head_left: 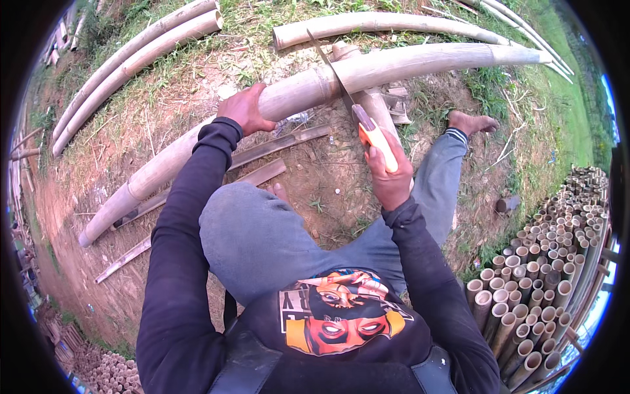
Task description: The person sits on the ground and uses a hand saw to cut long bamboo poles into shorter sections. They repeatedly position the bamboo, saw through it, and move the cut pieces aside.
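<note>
A long, thick bamboo pole (pixel 420 67) lies across in front of me, from the lower left to the upper right. My left hand (pixel 243 109) is wrapped over it, left of the middle, with the thumb on the near side. In my right hand (pixel 392 182) is the orange and pale handle of a hand saw (pixel 377 139). The saw's blade slants up and left across the pole, just right of a joint ring, and its tip points past the far side. How deep the teeth sit cannot be seen.
Under the pole a shorter bamboo piece (pixel 375 108) props it up. Split bamboo strips (pixel 282 141) lie on the ground nearer me. More poles (pixel 147 62) rest at the far left, another pole (pixel 387 23) beyond. Many cut bamboo tubes (pixel 525 282) stand stacked at right. My bare foot (pixel 471 123) is stretched out right.
</note>
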A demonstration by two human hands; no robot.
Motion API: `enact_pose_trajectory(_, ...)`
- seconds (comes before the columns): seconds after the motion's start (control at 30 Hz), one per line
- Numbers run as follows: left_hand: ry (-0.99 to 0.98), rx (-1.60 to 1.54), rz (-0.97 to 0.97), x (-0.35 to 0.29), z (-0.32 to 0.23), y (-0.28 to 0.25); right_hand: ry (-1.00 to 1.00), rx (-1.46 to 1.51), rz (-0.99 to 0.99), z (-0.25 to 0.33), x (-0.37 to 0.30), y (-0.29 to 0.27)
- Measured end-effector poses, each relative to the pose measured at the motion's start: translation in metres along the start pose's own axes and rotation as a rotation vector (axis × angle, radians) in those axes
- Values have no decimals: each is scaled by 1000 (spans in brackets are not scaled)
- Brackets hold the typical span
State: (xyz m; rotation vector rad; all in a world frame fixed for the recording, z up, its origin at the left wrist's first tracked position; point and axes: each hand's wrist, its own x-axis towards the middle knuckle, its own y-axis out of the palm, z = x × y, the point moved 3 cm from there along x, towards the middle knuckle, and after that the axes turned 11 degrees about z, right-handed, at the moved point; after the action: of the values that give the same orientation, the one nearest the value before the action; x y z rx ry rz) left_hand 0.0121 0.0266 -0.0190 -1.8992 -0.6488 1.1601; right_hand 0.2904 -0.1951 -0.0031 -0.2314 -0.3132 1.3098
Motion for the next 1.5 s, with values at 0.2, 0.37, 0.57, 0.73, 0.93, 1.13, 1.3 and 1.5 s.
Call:
enact_pose_trajectory(0.2, -16, -29, 86, -16, -7, -8, -68, -87, 6, 26, -11, -1)
enact_pose_trajectory(0.37, 51, -6, 3, -5, 2, 2, -79, 50, 44, 18, -121, -48)
enact_pose_trajectory(0.57, 61, -46, -18, -9, 4, -6, -24, 166, 76, -21, 8, 0)
enact_pose_trajectory(0.73, 58, -85, 17, -21, 0, -5, -1, 282, 91, -4, -72, -19)
enact_pose_trajectory(0.93, 63, -63, 9, -11, 5, 2, -57, 282, 90, -27, -50, -16)
enact_pose_trajectory(1.13, 79, -85, 34, -21, 1, -7, 86, 226, 61, -36, 32, 20)
enact_pose_trajectory(1.3, 47, -45, -5, -18, 2, 0, -19, 157, 57, -19, 3, 18)
enact_pose_trajectory(1.5, -10, 71, -66, -16, -1, 6, -14, -139, -12, 5, 31, 15)
